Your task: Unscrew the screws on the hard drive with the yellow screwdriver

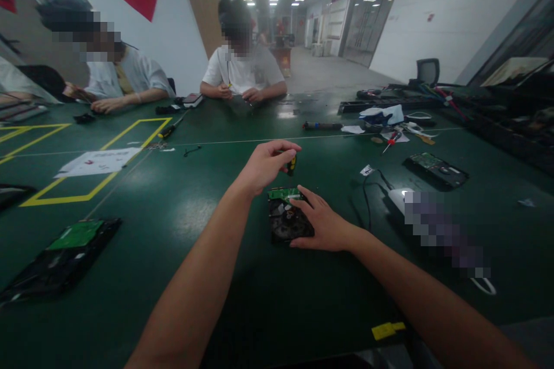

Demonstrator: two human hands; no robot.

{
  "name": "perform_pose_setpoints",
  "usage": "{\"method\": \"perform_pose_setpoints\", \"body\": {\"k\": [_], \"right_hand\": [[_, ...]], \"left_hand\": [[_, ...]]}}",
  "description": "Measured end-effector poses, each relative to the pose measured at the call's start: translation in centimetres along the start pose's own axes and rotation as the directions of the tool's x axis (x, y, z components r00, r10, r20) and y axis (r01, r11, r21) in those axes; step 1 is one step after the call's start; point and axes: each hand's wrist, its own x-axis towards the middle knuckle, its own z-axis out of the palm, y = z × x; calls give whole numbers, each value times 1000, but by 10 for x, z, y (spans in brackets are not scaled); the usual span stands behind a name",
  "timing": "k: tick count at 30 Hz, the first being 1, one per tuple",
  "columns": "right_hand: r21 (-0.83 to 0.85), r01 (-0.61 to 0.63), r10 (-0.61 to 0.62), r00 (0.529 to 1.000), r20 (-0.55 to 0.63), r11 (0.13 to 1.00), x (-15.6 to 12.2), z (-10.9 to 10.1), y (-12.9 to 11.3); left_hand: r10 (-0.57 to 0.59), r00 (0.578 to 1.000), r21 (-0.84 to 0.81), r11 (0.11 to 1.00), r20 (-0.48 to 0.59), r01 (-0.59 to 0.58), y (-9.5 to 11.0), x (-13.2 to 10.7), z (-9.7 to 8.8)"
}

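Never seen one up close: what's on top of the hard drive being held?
A green board lies at the far end of the hard drive, with dark casing nearer. The right hand hides part of its right side; whatever lies beneath can't be seen.

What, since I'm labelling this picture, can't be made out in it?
All in the head view:
Screwdriver: handle partly behind the left hand.
Its tip: too small and blurred.
Hard drive: partly covered by the right hand.
Marks on the paper: blurred.
Dark object, far left: cut off by the picture's edge.
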Motion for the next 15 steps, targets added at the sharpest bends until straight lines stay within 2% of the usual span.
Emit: {"method": "perform_pose_setpoints", "body": {"k": [5, 9, 12, 15], "right_hand": [[-18, -11, 11, 1000, 0, 1000, 0, 1, 0], [-19, 0, 0, 1000, 4, 1000, -1, 2, 3], [-16, 7, -7, 1000, -2, 1000, 0, 2, 3], [-15, 8, -8, 1000, -5, 1000, 0, 2, 3]], "left_hand": [[10, 998, -80, 997, 56, -5, 3, -2, 0], [-26, 997, -186, 982, 74, 40, 2, -1, 2], [-41, 998, -220, 974, 56, 52, 0, 0, 3], [-21, 1000, -166, 986, 17, 23, -2, 1, 3]]}}
